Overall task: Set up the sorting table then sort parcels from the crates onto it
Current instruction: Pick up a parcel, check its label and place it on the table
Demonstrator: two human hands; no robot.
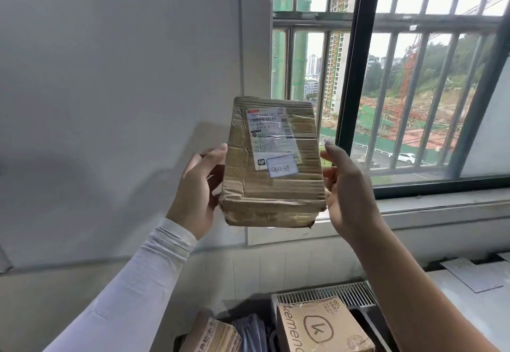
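I hold a taped brown cardboard parcel (271,186) up at chest height in front of the wall and window, its white shipping label facing me. My left hand (200,186) grips its left edge, thumb on the front and fingers behind. My right hand (346,183) holds the right edge, thumb raised beside it and fingers behind the box. Below, at the bottom of the view, lie more parcels: a brown box printed "Lemeno" (323,327), a small taped brown parcel (212,335) and a grey plastic mailer (252,332).
A white slatted crate rim (325,293) shows behind the lower parcels. A pale table surface (452,296) with a paper sheet (472,274) lies at the lower right. A barred window (400,75) and its sill are ahead; a white wall fills the left.
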